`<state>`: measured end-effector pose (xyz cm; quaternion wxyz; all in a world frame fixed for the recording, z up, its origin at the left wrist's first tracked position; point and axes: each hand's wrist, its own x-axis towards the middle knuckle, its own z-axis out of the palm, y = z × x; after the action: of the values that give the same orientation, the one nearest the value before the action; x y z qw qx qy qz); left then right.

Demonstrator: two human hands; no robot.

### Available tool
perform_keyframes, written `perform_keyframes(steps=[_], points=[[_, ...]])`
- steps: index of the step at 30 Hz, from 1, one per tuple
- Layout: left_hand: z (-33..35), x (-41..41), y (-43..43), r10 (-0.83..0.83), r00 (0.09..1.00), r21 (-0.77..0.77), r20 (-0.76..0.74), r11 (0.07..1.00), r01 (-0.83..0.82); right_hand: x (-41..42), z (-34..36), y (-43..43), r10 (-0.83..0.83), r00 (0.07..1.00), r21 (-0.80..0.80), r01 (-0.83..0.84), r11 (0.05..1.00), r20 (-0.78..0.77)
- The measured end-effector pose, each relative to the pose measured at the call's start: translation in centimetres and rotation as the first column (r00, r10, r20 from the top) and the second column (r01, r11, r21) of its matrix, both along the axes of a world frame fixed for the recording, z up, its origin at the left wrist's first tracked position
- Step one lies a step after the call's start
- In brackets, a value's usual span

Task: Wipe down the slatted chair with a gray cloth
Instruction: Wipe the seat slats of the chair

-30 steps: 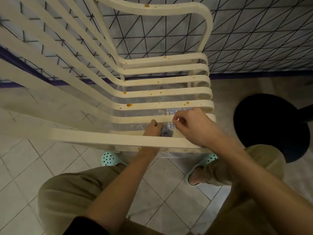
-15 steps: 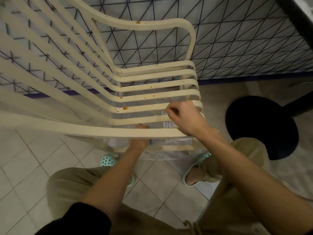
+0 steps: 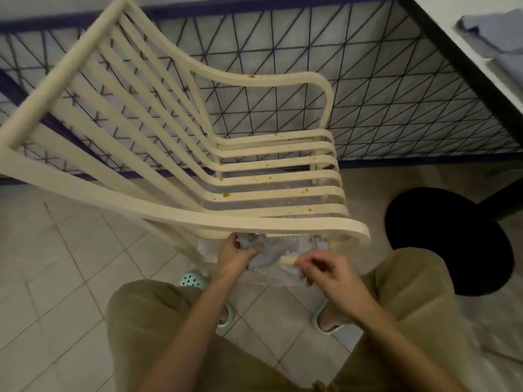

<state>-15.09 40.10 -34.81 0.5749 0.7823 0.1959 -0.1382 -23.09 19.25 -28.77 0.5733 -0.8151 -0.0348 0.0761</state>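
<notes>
The cream slatted chair (image 3: 271, 193) stands in front of me, with orange stains dotted over its seat slats and far armrest. Just below the near armrest, my left hand (image 3: 237, 256) grips a bunched gray cloth (image 3: 266, 257) against the chair's side rail. My right hand (image 3: 328, 274) is a little to the right, fingers curled, pinching the edge of a clear plastic sheet (image 3: 283, 274) that hangs under the seat. The cloth is partly hidden by my left fingers and the plastic.
A wire mesh fence (image 3: 382, 94) runs close behind the chair. A round black table base (image 3: 450, 241) sits on the tiled floor at right, below a white tabletop (image 3: 478, 63) that bears another gray cloth (image 3: 486, 29). My knees and green shoes are below the hands.
Both hands have dropped from the front seat slats to below the near armrest. The gray cloth now shows in my left hand. My view has tilted up, showing more backrest and the table.
</notes>
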Motion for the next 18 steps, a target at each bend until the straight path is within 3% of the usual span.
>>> perform_keyframes(steps=[3, 7, 12, 15, 18], points=[[-0.5, -1.9, -1.1, 0.003, 0.996, -0.046, -0.084, 0.999, -0.007, -0.2, -4.4, 1.3, 0.11, 0.992, -0.257, -0.121, 0.959, -0.056], [-0.4, -3.6, -3.2, -0.053, 0.974, -0.212, -0.22, 0.977, 0.006, 1.6, -7.3, 2.8, 0.165, 0.986, -0.3, -0.162, 0.94, -0.016], [-0.3, -2.5, -4.1, -0.137, 0.958, -0.338, -0.251, 0.94, 0.046, 4.9, -9.2, 1.2, -0.185, 0.982, -0.085, 0.181, 0.98, -0.033], [-1.3, -1.3, -3.1, -0.251, 0.949, -0.247, -0.192, 0.948, 0.201, 6.6, -9.9, -0.3, -0.273, 0.961, -0.216, 0.277, 0.936, 0.048], [-3.3, 0.2, -1.7, -0.264, 0.963, 0.129, -0.06, 0.954, 0.27, 8.1, -11.9, -1.4, -0.147, 0.971, -0.272, 0.196, 0.942, 0.19]])
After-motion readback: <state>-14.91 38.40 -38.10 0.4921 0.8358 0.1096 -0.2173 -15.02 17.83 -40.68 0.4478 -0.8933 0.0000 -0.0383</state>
